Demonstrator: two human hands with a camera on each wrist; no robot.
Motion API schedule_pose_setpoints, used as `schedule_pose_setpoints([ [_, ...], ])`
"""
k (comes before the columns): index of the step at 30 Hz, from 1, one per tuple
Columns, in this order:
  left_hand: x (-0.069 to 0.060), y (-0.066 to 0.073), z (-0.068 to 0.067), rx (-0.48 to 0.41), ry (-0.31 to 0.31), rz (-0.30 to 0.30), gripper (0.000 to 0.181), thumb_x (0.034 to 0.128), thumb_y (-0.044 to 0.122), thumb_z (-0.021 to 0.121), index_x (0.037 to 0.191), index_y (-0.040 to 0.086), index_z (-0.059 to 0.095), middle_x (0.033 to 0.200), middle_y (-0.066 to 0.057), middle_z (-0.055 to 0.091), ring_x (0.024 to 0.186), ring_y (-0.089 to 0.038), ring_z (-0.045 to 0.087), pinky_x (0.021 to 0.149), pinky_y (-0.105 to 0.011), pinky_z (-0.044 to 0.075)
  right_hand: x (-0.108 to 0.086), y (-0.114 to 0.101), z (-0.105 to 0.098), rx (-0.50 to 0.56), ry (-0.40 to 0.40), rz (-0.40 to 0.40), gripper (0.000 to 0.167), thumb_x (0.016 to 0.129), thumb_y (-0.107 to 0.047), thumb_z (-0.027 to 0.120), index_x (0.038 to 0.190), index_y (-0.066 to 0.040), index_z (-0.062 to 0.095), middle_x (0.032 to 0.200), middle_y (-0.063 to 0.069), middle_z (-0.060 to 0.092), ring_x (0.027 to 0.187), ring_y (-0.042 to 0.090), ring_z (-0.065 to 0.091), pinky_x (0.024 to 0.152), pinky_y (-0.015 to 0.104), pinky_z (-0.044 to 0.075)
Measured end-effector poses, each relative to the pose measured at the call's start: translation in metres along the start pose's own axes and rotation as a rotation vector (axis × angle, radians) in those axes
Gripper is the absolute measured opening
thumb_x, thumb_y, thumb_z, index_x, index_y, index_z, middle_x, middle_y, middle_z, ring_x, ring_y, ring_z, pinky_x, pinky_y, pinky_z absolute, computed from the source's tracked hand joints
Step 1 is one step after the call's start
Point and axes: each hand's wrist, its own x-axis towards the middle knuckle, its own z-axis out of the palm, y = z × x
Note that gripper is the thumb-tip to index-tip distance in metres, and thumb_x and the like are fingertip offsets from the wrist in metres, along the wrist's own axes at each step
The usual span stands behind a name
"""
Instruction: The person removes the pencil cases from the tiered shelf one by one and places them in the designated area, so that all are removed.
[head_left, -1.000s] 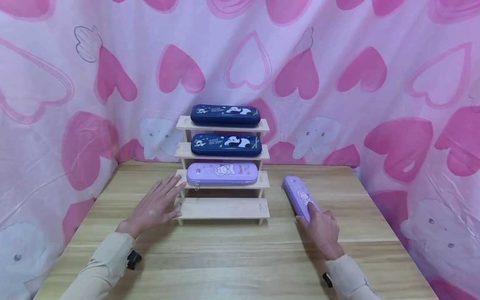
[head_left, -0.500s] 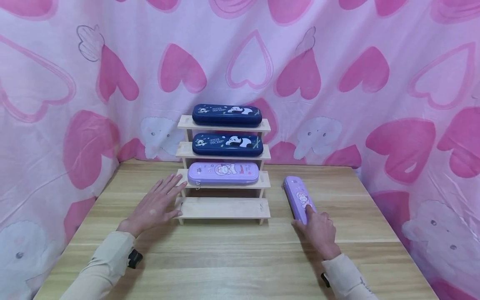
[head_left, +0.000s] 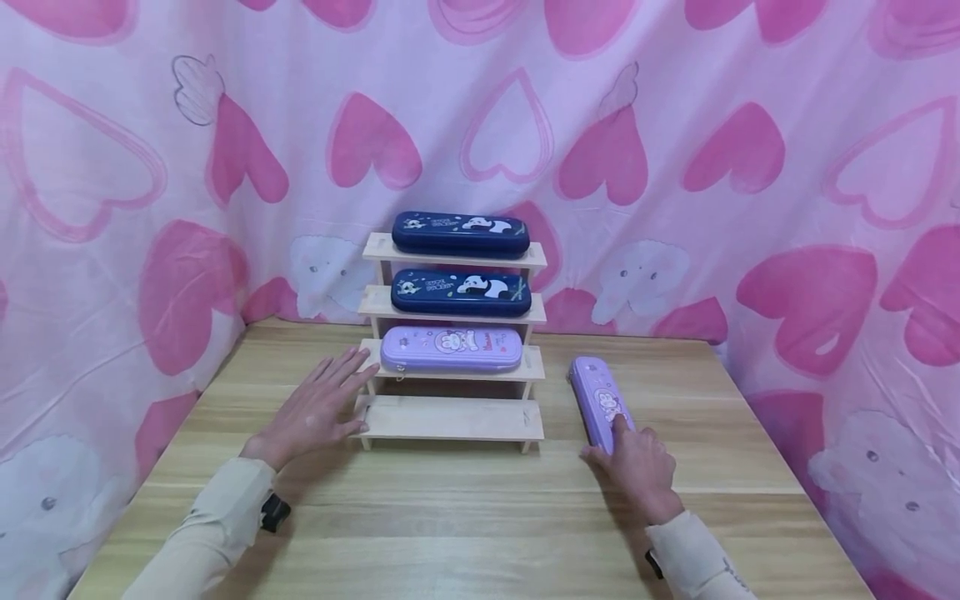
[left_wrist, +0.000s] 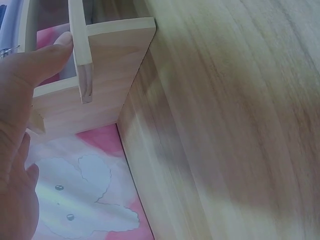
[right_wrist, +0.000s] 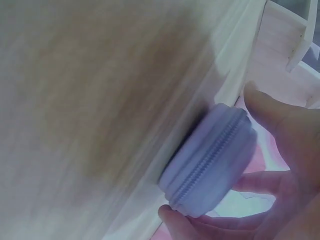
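Observation:
My right hand (head_left: 640, 467) is at the near end of a lilac pencil case (head_left: 597, 392) lying on the wooden table. Its index finger rests on the lid. In the right wrist view, fingertips (right_wrist: 172, 212) touch one side of the zipped pencil case (right_wrist: 212, 162), while the thumb (right_wrist: 267, 107) is spread beside the other side, seemingly apart. My left hand (head_left: 313, 415), fingers stretched out, lies against the left end of a stepped wooden rack (head_left: 450, 418). In the left wrist view, the left thumb (left_wrist: 50, 57) touches the edge of a rack board (left_wrist: 80, 55).
A second lilac pencil case (head_left: 452, 348) sits on the rack's second step from the bottom. Above it are two dark blue panda pencil cases, one on the third step (head_left: 461, 293) and one on the top (head_left: 461, 234). A pink heart-patterned curtain (head_left: 435, 50) surrounds the table (head_left: 420, 533).
The loose pencil case has turned slightly, and the right hand has shifted a little toward the person with its thumb moving off the case's side. The left hand stays at the rack.

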Motion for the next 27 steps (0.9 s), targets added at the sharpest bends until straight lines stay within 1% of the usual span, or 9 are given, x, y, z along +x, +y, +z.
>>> schedule_pose_setpoints([
  [2,0.001,0.001,0.000,-0.004,-0.007,-0.001,0.096,0.0799,0.043,0.082,0.158,0.017,0.031,0.168,-0.012,0.020,0.156,-0.035,0.014,0.125,-0.057,0.015,0.000,0.000,-0.003,-0.005,-0.003,-0.006,0.076,0.074,-0.060,0.080,0.116,-0.001,0.056,0.075,0.026,0.059,0.062,0.035,0.059,0.041,0.047,0.045],
  [4,0.002,0.001,-0.001,-0.002,-0.012,-0.001,0.096,0.0798,0.043,0.082,0.157,0.016,0.031,0.167,-0.012,0.021,0.155,-0.035,0.015,0.125,-0.058,0.016,0.000,-0.002,-0.006,-0.021,0.034,-0.033,0.076,0.074,-0.059,0.080,0.116,-0.001,0.056,0.075,0.025,0.059,0.060,0.036,0.058,0.040,0.047,0.044],
  [8,0.004,0.001,-0.002,-0.008,0.001,0.012,0.091,0.0832,0.041,0.079,0.156,0.010,0.033,0.166,-0.014,0.025,0.154,-0.037,0.020,0.124,-0.058,0.018,0.009,-0.010,-0.013,-0.011,0.270,-0.203,0.071,0.074,-0.050,0.084,0.119,0.002,0.063,0.088,0.030,0.066,0.068,0.042,0.064,0.047,0.054,0.049],
  [10,0.005,0.000,-0.002,-0.011,0.023,0.022,0.083,0.0883,0.038,0.074,0.155,0.007,0.035,0.165,-0.015,0.028,0.152,-0.038,0.024,0.125,-0.055,0.018,0.017,-0.016,-0.016,0.039,0.398,-0.319,0.066,0.073,-0.042,0.087,0.118,0.002,0.067,0.099,0.032,0.068,0.078,0.046,0.068,0.059,0.058,0.055],
  [12,0.007,-0.001,-0.002,-0.006,0.044,0.033,0.072,0.0947,0.035,0.066,0.153,0.005,0.037,0.163,-0.015,0.030,0.151,-0.038,0.027,0.127,-0.051,0.015,0.026,-0.023,-0.021,0.113,0.460,-0.422,0.063,0.074,-0.035,0.087,0.120,0.003,0.068,0.110,0.032,0.068,0.093,0.048,0.069,0.075,0.061,0.057],
  [16,0.011,-0.002,-0.002,0.016,0.077,0.049,0.058,0.1012,0.027,0.054,0.152,0.004,0.040,0.162,-0.014,0.034,0.150,-0.037,0.032,0.129,-0.042,0.011,0.039,-0.039,-0.032,0.228,0.399,-0.551,0.065,0.079,-0.032,0.084,0.130,0.002,0.063,0.128,0.030,0.063,0.116,0.048,0.062,0.096,0.063,0.051],
  [19,0.012,-0.003,-0.003,0.034,0.091,0.065,0.056,0.1004,0.021,0.053,0.151,0.002,0.040,0.160,-0.015,0.037,0.148,-0.038,0.034,0.127,-0.045,0.016,0.047,-0.051,-0.039,0.251,0.321,-0.617,0.068,0.082,-0.035,0.081,0.136,0.001,0.059,0.138,0.026,0.058,0.129,0.045,0.055,0.107,0.061,0.045],
  [23,0.014,-0.004,-0.004,0.045,0.082,0.071,0.056,0.1000,0.018,0.053,0.151,0.002,0.040,0.160,-0.015,0.037,0.149,-0.037,0.034,0.123,-0.052,0.025,0.055,-0.063,-0.044,0.281,0.286,-0.710,0.070,0.082,-0.033,0.082,0.138,-0.001,0.058,0.143,0.024,0.056,0.134,0.043,0.052,0.109,0.061,0.043],
  [27,0.015,-0.005,-0.003,0.047,0.048,0.057,0.056,0.1009,0.018,0.053,0.153,0.002,0.037,0.161,-0.015,0.035,0.149,-0.037,0.033,0.123,-0.054,0.025,0.063,-0.074,-0.046,0.308,0.295,-0.817,0.069,0.079,-0.028,0.085,0.137,-0.001,0.059,0.144,0.022,0.056,0.134,0.042,0.052,0.108,0.059,0.045],
])
